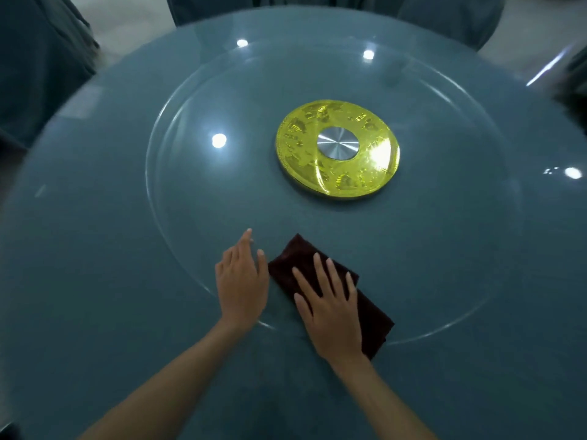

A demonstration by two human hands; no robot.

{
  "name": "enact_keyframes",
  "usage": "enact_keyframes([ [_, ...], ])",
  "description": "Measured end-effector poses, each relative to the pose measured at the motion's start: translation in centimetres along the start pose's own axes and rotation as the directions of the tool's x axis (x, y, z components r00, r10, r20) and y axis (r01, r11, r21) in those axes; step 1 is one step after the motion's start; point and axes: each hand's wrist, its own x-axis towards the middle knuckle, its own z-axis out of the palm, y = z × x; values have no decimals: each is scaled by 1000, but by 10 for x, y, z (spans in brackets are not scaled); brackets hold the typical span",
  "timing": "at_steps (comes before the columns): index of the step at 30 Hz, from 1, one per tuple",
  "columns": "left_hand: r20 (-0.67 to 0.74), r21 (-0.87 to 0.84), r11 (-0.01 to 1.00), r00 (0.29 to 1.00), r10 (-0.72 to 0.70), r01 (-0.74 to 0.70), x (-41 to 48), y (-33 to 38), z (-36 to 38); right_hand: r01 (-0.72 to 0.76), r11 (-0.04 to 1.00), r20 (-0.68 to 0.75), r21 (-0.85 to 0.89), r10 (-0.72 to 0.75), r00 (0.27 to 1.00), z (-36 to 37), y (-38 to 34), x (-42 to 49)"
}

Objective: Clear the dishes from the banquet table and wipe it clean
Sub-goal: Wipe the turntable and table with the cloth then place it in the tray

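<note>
Light: dim, cool, from overhead; hard white lamp reflections on the round clear glass turntable; strong glare on the embossed yellow-gold centre disc; shadows faint; centre fairly sharp; edges smeared, teal draped chair covers blurred; white light streak upper right; teal-clothed round table bowed by the wide lens.

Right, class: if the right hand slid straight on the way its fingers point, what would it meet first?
Beyond the dark cloth under the right hand, bare glass turntable, then probably the near-left rim of the gold disc.
</note>
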Motion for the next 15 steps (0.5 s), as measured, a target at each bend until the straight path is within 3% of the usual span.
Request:
enact_keyframes([
  [7, 8, -22, 998, 998, 66, -66, 82, -45, -14, 22, 999, 45, -42, -20, 999, -5, 17, -48],
  [11, 1, 144, 973, 983, 183, -181, 91, -65, -3, -19, 999, 9, -30, 19, 1000, -1, 34, 9],
  [15, -58, 167, 971, 981, 185, -174, 72, -60, 8, -92, 995, -56, -37, 90, 994, 11, 47, 104],
])
